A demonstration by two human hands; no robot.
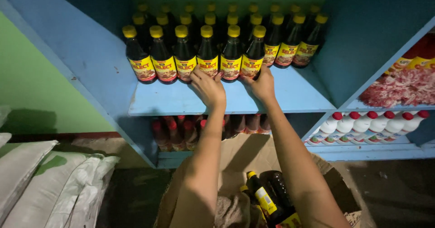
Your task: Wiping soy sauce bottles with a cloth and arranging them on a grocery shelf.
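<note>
head view: the front row of dark bottles with yellow caps is steadied on the blue shelf. the left hand is laid flat against a bottle's base, fingers spread, nothing clasped. the right hand is wrapped around the end bottle, likely to line it up. more bottles lie in the cardboard box below.

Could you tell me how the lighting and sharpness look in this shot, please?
Head view: the upper shelf and front bottles are well lit and sharp; the back rows and the lower shelf's red-capped bottles sit in deep shadow; shelf edges bow from wide-angle distortion; both hands, left and right, are sharp.
</note>
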